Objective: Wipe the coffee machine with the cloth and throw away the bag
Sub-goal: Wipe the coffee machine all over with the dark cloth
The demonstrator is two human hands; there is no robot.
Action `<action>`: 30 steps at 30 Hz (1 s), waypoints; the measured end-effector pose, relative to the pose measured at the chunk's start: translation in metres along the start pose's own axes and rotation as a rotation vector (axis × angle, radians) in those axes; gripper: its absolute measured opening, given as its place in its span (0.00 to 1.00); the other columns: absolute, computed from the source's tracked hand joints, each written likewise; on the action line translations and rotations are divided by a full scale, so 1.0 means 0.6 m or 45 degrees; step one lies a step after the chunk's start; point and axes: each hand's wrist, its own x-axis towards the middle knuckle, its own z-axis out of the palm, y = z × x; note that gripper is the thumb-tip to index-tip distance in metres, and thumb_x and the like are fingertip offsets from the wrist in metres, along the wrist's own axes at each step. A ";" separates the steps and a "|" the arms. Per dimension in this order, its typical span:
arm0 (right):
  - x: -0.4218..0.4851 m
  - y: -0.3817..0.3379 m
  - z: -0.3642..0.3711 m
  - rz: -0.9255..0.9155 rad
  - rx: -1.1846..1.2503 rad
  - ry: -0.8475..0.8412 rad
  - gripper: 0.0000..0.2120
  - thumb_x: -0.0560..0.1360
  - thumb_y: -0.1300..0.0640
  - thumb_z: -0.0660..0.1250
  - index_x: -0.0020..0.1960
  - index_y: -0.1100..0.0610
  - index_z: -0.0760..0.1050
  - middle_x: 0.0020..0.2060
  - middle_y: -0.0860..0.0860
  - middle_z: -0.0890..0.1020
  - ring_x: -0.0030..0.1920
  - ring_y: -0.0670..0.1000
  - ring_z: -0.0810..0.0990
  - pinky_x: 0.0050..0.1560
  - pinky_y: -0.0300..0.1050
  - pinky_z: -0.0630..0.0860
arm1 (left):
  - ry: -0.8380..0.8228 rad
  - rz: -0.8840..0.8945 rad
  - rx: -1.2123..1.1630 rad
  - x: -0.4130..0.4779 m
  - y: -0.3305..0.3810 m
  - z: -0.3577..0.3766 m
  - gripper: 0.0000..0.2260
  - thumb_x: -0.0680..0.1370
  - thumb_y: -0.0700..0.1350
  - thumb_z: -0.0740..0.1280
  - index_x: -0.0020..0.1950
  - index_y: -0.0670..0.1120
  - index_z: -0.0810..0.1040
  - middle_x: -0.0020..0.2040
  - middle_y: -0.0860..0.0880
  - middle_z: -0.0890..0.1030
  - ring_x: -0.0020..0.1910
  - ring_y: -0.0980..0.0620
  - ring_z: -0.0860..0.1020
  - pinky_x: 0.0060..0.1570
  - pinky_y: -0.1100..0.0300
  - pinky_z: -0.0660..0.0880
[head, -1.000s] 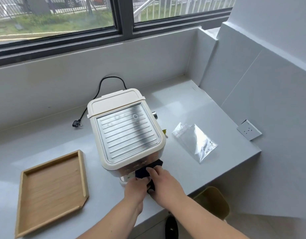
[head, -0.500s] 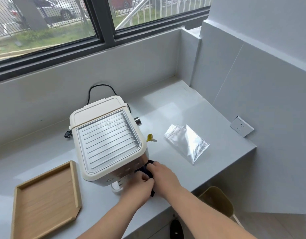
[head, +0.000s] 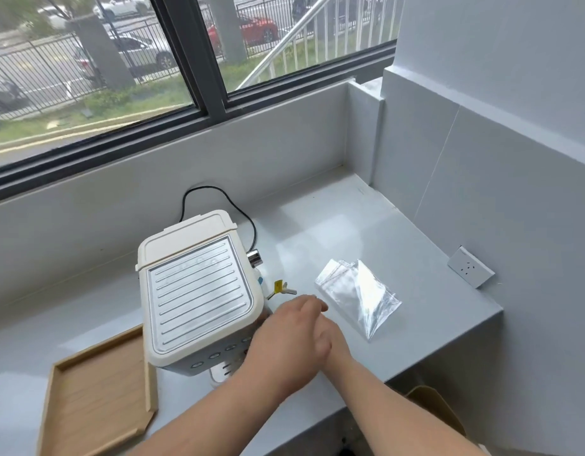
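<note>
**Clerk:** Entry one, the hands?

**Keeper:** The left hand (head: 284, 343) lies across the right hand (head: 332, 340), at the front right corner of the cream plastic coffee machine with a ribbed metal top (head: 199, 291). The left fingers (head: 312, 304) reach rightward and are blurred, so I cannot tell if they grip anything. The right hand is mostly covered, so its grip is also unreadable. The cloth is hidden.

**Clerk:** Entry two, the bag?

**Keeper:** The clear crumpled plastic bag (head: 360, 297) lies flat on the pale grey counter (head: 334, 225). It is just right of the left fingertips, not touching them.

**Clerk:** Margins?

**Keeper:** Bare counter runs behind the bag to the back corner. The counter's right edge is near the bag, with a white wall socket (head: 470, 266) beyond. A light wooden tray (head: 97, 399) sits left of the machine, and a black power cord (head: 215, 190) loops behind it.
</note>
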 end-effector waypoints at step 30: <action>0.150 -0.026 -0.001 0.233 0.318 -0.284 0.12 0.78 0.63 0.68 0.55 0.48 0.82 0.49 0.48 0.85 0.51 0.50 0.83 0.56 0.47 0.79 | 0.274 -0.364 0.199 0.038 -0.166 -0.145 0.37 0.72 0.78 0.54 0.78 0.65 0.65 0.86 0.58 0.55 0.85 0.52 0.46 0.82 0.39 0.42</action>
